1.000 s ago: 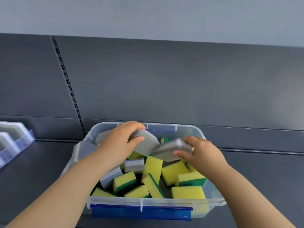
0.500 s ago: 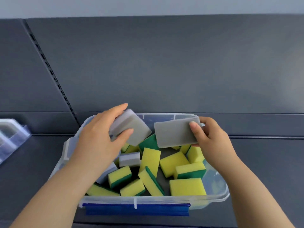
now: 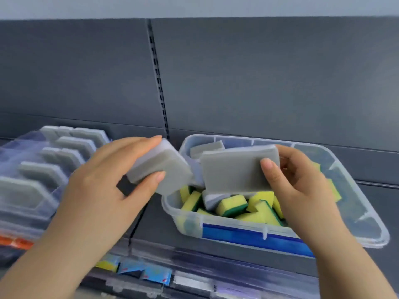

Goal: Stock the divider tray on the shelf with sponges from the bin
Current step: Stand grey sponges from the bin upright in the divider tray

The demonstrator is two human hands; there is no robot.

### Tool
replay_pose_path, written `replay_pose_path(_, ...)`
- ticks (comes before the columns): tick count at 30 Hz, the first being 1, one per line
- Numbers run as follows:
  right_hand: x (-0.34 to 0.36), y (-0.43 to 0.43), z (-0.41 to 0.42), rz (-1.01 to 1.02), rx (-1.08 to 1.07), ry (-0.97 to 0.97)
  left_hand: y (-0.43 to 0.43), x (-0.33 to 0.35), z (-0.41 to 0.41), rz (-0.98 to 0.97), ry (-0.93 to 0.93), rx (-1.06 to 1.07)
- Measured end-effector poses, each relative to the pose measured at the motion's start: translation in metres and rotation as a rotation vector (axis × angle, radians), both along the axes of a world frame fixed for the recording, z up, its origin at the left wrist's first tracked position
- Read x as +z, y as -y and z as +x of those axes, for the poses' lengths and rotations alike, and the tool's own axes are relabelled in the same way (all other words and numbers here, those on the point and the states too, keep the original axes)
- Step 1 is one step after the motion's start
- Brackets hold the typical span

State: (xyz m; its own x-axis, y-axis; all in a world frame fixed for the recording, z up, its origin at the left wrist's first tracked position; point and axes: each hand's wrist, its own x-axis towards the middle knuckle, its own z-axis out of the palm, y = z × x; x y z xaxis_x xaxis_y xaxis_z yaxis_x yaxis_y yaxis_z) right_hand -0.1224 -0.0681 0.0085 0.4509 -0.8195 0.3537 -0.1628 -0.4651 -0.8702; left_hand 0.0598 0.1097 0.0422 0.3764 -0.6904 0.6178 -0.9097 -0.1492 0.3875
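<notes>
— Two grey sponges are gripped: the first sponge by the left hand, thumb and fingers curled, beside the bin; the second sponge by the right hand, above it.
— Light, soft foam is expected. Short edges should be pinched gently, then carried to the divider tray at left.

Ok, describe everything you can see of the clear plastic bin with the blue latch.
The clear rectangular plastic bin has rounded corners, a flanged rim and a blue latch on its near side; no lid shows. It sits on the dark grey shelf, right of the clear divider tray, apart from it. Inside lie jumbled yellow-and-green sponges and a few grey sponges. The right hand holds a flat grey sponge above it.
</notes>
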Motion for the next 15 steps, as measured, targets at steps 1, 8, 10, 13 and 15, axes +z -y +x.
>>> replay_pose_path(1,0.003,-0.020,0.011,-0.019,0.017,0.015,-0.024,0.001,0.010,0.003,0.016,0.018)
replay_pose_path(8,-0.006,-0.182,0.102,-0.200,0.135,-0.038,-0.218,-0.021,0.089,-0.009,-0.072,0.146)
replay_pose_path(10,-0.011,-0.221,0.125,-0.245,0.180,-0.087,-0.262,-0.032,0.105,-0.012,-0.095,0.181)
replay_pose_path(13,-0.010,-0.262,0.153,-0.335,0.222,-0.153,-0.310,-0.041,0.124,-0.050,-0.140,0.214)
replay_pose_path(15,-0.006,-0.280,0.167,-0.346,0.236,-0.173,-0.334,-0.043,0.136,-0.062,-0.173,0.222)
